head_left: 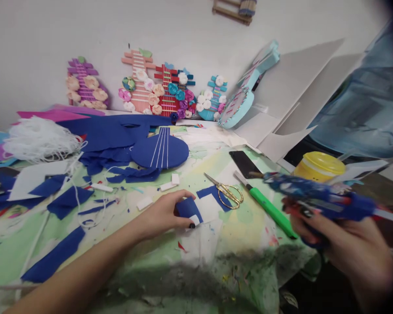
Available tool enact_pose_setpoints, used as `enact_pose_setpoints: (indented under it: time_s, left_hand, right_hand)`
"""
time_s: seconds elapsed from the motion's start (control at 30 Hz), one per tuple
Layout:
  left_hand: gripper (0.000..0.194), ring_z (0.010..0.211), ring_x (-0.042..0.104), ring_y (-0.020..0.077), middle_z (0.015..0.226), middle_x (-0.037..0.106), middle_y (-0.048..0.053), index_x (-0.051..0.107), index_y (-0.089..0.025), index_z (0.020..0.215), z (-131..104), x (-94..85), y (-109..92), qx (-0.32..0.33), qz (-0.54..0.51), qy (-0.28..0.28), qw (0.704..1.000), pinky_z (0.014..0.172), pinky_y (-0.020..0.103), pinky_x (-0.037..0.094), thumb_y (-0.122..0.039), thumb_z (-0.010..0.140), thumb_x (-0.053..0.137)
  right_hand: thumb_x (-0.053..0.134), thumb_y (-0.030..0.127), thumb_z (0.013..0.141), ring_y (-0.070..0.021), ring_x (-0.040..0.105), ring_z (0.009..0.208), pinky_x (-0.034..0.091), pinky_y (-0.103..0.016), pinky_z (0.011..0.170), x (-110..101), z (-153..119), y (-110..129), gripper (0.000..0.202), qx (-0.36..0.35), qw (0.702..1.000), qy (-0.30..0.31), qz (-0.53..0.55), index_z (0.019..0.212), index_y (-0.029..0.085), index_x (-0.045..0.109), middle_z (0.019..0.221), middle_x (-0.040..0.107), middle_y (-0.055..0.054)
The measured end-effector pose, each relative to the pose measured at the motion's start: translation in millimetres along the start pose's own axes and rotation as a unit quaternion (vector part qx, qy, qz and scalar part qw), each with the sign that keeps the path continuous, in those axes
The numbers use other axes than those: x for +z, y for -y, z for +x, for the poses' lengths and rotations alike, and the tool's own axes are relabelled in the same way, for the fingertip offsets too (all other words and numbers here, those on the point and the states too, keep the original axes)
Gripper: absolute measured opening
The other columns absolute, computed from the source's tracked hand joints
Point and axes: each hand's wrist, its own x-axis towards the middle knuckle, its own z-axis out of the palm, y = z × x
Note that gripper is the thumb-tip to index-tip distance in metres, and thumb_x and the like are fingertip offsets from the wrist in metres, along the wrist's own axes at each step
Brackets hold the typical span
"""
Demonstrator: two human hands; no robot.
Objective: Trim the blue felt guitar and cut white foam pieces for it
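My left hand (170, 211) grips a small white piece partly covered in blue paper (189, 208), low over the table, thumb on its near edge. My right hand (337, 244), blurred, is wrapped round the handle of a blue glue gun (317, 196) whose nozzle points left. A white stick shows at the gun's back end. Between the hands lie gold-handled scissors (229, 194), resting partly on a scrap of blue paper (212, 192). A green utility knife (270, 211) lies just left of the glue gun. Behind the left hand sit small white blocks (168, 185).
A blue oval with white strings (160, 150) lies further back near blue sheets (108, 131). White yarn (41, 139) is heaped at left. A black phone-like slab (244, 163) and a yellow-lidded tub (321, 165) are at right. Flower-decorated guitar shapes (167, 93) line the wall.
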Motion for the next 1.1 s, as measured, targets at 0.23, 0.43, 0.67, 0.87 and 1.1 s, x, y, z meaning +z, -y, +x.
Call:
enact_pose_setpoints:
  time_s: [0.23, 0.43, 0.67, 0.87, 1.1]
  left_hand:
    - [0.046, 0.099, 0.055, 0.0252, 0.115, 0.053, 0.014, 0.048, -0.014, 0.117, -26, 20.9, 11, 0.176, 0.266, -0.247, 0.915, 0.08, 0.04, 0.049, -0.023, 0.074, 0.062]
    - [0.03, 0.098, 0.056, 0.0295, 0.102, 0.063, 0.018, 0.057, -0.007, 0.103, -62, 68.5, 24, 0.332, 0.405, -0.319, 0.79, 0.079, 0.045, 0.05, -0.021, 0.077, 0.061]
    - [0.023, 0.089, 0.062, 0.0309, 0.104, 0.066, 0.018, 0.063, -0.01, 0.085, -61, 80.5, 35, 0.309, 0.439, -0.324, 0.779, 0.065, 0.043, 0.053, -0.032, 0.077, 0.061]
    - [0.019, 0.084, 0.065, 0.026, 0.094, 0.07, 0.013, 0.063, -0.013, 0.081, -61, 74.2, 34, 0.32, 0.437, -0.324, 0.776, 0.066, 0.038, 0.055, -0.031, 0.075, 0.065]
    - [0.013, 0.097, 0.062, 0.0221, 0.093, 0.071, 0.01, 0.063, -0.017, 0.082, -60, 84.2, 45, 0.33, 0.421, -0.365, 0.762, 0.07, 0.03, 0.054, -0.029, 0.08, 0.06]
  right_hand:
    - [0.051, 0.045, 0.084, -0.0083, 0.045, 0.035, 0.035, -0.019, 0.035, 62, 1, 7, 0.032, 0.135, 0.956, 0.241, 0.097, 0.078, 0.015, 0.057, 0.045, 0.051, 0.003]
    - [0.057, 0.038, 0.08, -0.0093, 0.053, 0.048, 0.043, -0.019, 0.045, 82, 16, 8, 0.024, 0.151, 0.936, 0.31, 0.067, 0.07, 0.016, 0.057, 0.053, 0.055, 0.001]
    - [0.062, 0.032, 0.077, -0.0103, 0.051, 0.056, 0.042, -0.019, 0.048, 92, 27, 3, 0.013, 0.142, 0.939, 0.314, 0.01, 0.077, 0.019, 0.063, 0.062, 0.057, 0.002]
    - [0.067, 0.037, 0.072, -0.0186, 0.059, 0.086, 0.051, -0.029, 0.075, 88, 30, -3, 0.03, 0.181, 0.939, 0.291, -0.01, 0.1, 0.025, 0.067, 0.093, 0.065, -0.002]
    - [0.07, 0.043, 0.067, -0.0272, 0.057, 0.104, 0.05, -0.038, 0.086, 85, 31, 1, 0.044, 0.24, 0.931, 0.27, -0.038, 0.108, 0.028, 0.066, 0.109, 0.065, -0.004]
